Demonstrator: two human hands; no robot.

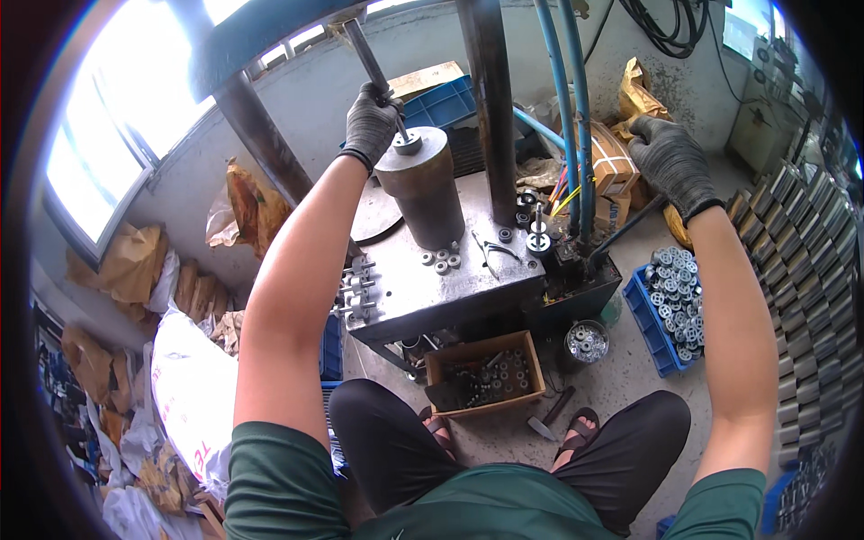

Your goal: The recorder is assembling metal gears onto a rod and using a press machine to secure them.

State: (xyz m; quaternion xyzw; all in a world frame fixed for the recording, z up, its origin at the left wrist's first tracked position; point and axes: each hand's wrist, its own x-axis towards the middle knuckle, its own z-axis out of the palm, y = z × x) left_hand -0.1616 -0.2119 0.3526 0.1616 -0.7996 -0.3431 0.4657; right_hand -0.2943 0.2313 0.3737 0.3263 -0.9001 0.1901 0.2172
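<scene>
Part: small round metal piece (pixel 408 141) sits atop the steel cylinder (pixel 423 193) on the bench (pixel 450 279), under the press rod, we judge for pressing.
L hand (pixel 372 121): we pinch it steady.
R hand (pixel 670 162): fingers curled over the lever (pixel 630 229), ready to pull.
Blue crate (pixel 652 337): parts w/in reach.

I see dark grey knit gloves on my left hand (pixel 371 121) and right hand (pixel 670 162), a dull grey steel cylinder (pixel 421 187) on a grey, oil-stained table (pixel 477 279), and two blue hoses (pixel 569 108) beside a dark column (pixel 490 99). A bright blue tray (pixel 650 337) holds silver-grey parts (pixel 677 292), and a brown cardboard box (pixel 486 371) holds dark ones. My shirt (pixel 486 508) is dark green, my shorts (pixel 387 441) black, and tan paper bags (pixel 130 261) lie by a white sack (pixel 193 387) with red print.
</scene>
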